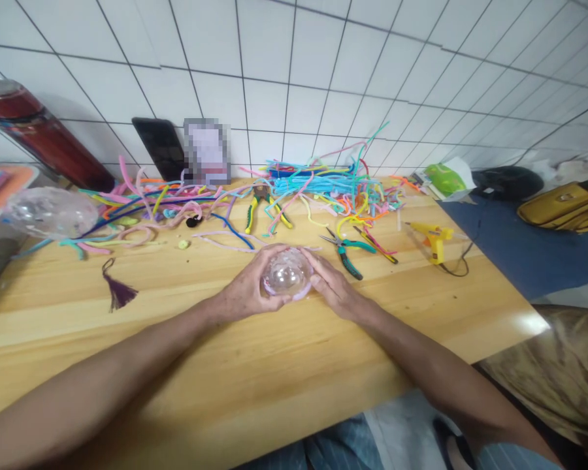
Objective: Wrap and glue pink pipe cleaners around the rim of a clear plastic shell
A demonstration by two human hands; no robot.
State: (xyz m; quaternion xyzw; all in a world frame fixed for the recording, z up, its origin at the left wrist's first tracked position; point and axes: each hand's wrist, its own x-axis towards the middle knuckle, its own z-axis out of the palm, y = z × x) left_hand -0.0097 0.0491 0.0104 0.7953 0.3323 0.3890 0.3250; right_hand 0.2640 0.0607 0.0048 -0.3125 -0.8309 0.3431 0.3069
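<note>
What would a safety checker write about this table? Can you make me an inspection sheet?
Surface: pale wooden tabletop, shiny at its right corner.
Handled thing: clear, glossy, rounded object with pale lilac along its lower edge.
Clutter: multicoloured fuzzy craft stems heaped along the back; dark purple tassel; teal-handled metal pliers.
Grip: left hand and right hand cup the rounded object from opposite sides.
Cables: thin dark cord trails from the yellow glue gun.
Surroundings: white tiled wall behind; yellow-brown bag at right.

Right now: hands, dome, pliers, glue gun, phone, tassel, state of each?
Clear dome, held
Left hand, cupping it
Right hand, fingers against it
Teal pliers, jaws parted
Yellow-green pliers, handles spread
Yellow glue gun, corded; power unclear
Black phone, propped up
Purple tassel, strands fanned
</note>
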